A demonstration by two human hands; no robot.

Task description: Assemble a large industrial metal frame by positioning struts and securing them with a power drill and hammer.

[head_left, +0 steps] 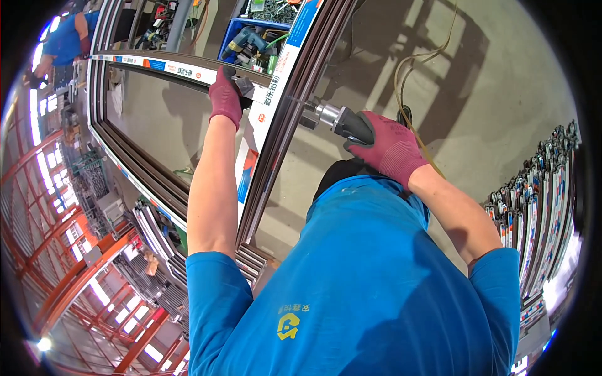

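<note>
My left hand point(226, 98), in a maroon and black glove, is closed at a small grey metal block point(243, 86), where a crossbar point(179, 70) meets the long side of a dark window-type frame point(276, 147). The glove hides part of the block and how the fingers sit on it. White printed film covers the frame's upper faces. My right hand point(384, 143), gloved alike, grips a power drill point(351, 125) with a silver chuck. The drill lies level, its front end pointing left at the frame's outer side; whether the tip touches cannot be told.
A blue bin point(227, 36) with a green power tool point(248, 41) and many screws stands beyond the crossbar. A yellowish hose point(401, 81) runs over the floor. Stacked profiles point(539, 200) stand at right. Another person point(66, 44) in blue is at far left.
</note>
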